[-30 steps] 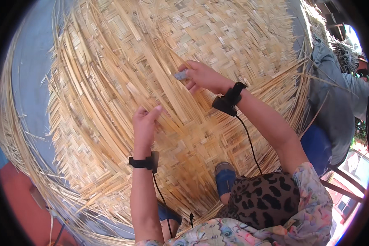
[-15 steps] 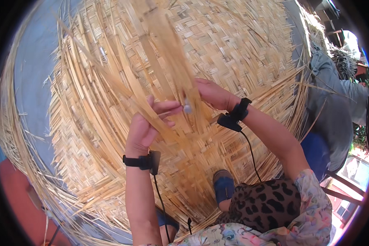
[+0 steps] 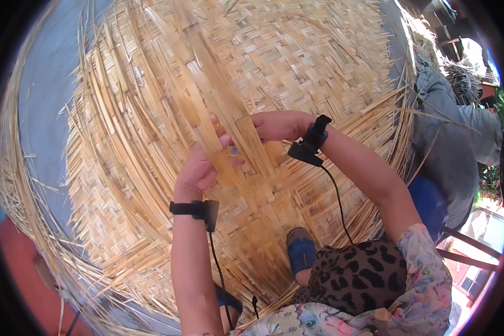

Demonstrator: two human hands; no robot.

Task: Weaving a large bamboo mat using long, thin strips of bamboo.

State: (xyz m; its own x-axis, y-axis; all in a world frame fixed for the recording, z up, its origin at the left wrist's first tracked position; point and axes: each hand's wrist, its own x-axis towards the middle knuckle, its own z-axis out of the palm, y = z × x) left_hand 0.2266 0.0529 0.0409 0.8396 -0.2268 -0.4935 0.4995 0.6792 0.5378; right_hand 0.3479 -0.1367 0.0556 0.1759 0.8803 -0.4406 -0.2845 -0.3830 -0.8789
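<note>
A large pale-yellow woven bamboo mat [image 3: 319, 61] spreads in front of me, with loose strip ends standing up from it. A bundle of long flat bamboo strips [image 3: 238, 120] rises from the weave between my hands. My right hand [image 3: 277, 126] is closed on these strips from the right, its fingertips hidden behind them. On the left, my left hand [image 3: 199, 168] has a strip between thumb and fingers, partly covered by it. A small pale piece shows near the left fingertips, too small to name. Both wrists wear black straps with cables.
My blue shoe [image 3: 302, 252] rests on the mat's near part. Unwoven strips [image 3: 109, 106] run along the left side, and more stick out at the right edge. Another person in grey clothes [image 3: 451, 134] is at the right. Grey floor [image 3: 45, 84] shows on the left.
My right hand has moved left and slightly down, closer to my left hand. The upright strips have swung left and lower. My left hand has shifted only a little.
</note>
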